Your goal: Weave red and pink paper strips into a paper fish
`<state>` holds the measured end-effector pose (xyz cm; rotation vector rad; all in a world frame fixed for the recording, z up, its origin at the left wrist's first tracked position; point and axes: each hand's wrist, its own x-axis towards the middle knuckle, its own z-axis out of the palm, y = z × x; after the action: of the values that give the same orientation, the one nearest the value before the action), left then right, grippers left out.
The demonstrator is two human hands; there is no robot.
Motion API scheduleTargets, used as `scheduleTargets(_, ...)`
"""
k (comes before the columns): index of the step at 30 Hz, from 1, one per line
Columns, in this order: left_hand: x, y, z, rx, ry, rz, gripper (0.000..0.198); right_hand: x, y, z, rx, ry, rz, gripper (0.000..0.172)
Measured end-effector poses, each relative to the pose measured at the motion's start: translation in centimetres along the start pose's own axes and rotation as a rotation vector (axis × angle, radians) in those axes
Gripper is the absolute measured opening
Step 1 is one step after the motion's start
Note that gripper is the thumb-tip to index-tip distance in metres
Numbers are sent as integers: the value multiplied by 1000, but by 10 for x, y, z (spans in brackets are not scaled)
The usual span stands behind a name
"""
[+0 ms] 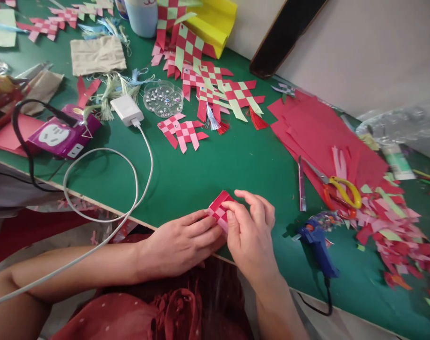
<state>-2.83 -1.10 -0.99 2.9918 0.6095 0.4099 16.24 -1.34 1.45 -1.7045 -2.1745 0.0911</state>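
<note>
Head camera: thumb and forefinger of the right hand pinch the woven red-and-pink paper piece, and the left hand steadies its other side with fingers held together, close to the green table's near edge. Beyond them I see two checkered paper fish; rightward lie a blue glue gun and scissors partly on red sheets.

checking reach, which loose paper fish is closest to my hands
The red-and-pink checkered paper fish on the right of the front pair; its partner and the multicoloured fish cluster behind lie farther from the left hand and right hand.
</note>
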Motion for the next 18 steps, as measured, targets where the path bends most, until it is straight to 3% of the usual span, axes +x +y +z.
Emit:
scheduleTargets(8, 1, 0, -2, 8, 6, -6, 42, 25, 4, 3, -5, -110, -161, 25)
scheduleTargets(18, 1, 1, 0, -9, 32, -23, 44, 27, 3, 4, -18, -153, -189, 26)
